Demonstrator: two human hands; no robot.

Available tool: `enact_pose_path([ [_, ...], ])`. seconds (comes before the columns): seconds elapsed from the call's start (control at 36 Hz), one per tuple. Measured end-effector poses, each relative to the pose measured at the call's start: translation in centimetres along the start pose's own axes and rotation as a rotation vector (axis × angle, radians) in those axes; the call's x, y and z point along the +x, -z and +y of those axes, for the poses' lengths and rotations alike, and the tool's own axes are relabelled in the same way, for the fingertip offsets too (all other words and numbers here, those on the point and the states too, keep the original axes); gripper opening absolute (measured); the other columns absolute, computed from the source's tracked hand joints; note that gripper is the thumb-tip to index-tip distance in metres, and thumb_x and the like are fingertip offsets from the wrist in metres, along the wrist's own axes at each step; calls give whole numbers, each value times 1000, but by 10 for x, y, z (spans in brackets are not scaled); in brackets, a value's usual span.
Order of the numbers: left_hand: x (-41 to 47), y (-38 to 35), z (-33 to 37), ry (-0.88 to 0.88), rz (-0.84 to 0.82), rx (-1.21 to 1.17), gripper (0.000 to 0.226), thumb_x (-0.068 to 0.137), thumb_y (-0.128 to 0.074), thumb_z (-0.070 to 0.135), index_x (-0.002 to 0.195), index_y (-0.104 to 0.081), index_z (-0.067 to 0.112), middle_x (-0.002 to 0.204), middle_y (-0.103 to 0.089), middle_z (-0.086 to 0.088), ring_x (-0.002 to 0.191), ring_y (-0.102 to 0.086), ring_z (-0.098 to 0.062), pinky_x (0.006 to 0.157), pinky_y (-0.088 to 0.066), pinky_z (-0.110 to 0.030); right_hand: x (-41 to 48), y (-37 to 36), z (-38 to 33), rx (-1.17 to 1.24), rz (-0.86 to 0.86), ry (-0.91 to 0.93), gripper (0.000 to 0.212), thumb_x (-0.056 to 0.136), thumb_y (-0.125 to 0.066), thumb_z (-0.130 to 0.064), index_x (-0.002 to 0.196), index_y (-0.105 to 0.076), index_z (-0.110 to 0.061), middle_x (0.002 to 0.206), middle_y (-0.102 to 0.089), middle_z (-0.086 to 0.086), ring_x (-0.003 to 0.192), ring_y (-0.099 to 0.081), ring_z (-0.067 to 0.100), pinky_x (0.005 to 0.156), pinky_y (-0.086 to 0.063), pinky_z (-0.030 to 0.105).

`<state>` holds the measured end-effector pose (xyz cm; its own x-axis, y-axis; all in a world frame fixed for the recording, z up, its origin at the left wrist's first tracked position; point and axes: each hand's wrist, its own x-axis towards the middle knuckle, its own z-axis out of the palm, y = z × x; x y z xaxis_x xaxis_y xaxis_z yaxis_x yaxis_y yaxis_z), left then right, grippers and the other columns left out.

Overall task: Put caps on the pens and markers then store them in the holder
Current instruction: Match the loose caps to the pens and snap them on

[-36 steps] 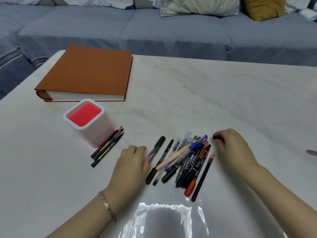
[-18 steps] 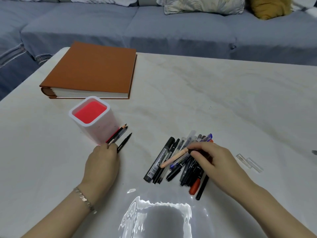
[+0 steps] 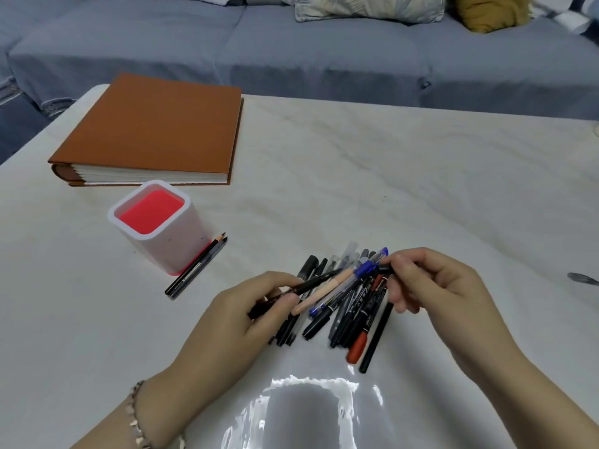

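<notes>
A pile of pens and markers (image 3: 348,306) lies on the white table in front of me, mostly black, with a blue pen (image 3: 363,273), a peach pencil and a red-ended marker. My left hand (image 3: 246,315) grips a thin black pen (image 3: 311,283) that points up and right over the pile. My right hand (image 3: 431,286) pinches a small black cap (image 3: 384,268) just past that pen's tip. The white holder (image 3: 168,241) with a red inside stands upright at the left. Two black pens (image 3: 197,265) lie against its right side.
A thick brown album (image 3: 155,131) lies behind the holder at the back left. A grey sofa with cushions (image 3: 369,4) runs along the far side of the table. A small dark object (image 3: 581,278) lies at the right edge. Glare sits on the near table surface.
My left hand left the pens by the holder and came to the pile holding a thin black pen. My right hand rose from the pile with a black cap between its fingers.
</notes>
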<state>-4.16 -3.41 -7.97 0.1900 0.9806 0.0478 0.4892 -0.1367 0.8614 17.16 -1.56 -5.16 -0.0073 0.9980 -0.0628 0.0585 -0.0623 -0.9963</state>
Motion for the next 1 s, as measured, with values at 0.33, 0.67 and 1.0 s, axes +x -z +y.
enact_pose_path([
  [0.33,-1,-8,13,-72,-44,60,26,75,-45,52,98,-59,48,91,-64,24,79,-61,-3,65,-44,-13,-13,4,2,13,-32,-17,21,73,-53,-25,67,-67,-12,47,-59,4,43,-47,6,47,-38,8],
  [0.67,-1,-11,13,-116,-46,113,28,78,-45,53,102,-58,45,85,-60,30,75,-60,-2,63,-40,-10,-16,2,4,24,-33,-17,22,74,-51,-26,71,-66,-10,47,-60,4,44,-45,5,47,-38,8],
  [1.0,-3,-17,13,-221,-27,265,27,83,-45,47,105,-57,38,71,-48,36,65,-50,8,60,-35,-4,-20,0,10,-355,-25,79,28,87,-47,-48,74,-60,-27,57,-66,-8,50,-51,11,53,-40,22],
])
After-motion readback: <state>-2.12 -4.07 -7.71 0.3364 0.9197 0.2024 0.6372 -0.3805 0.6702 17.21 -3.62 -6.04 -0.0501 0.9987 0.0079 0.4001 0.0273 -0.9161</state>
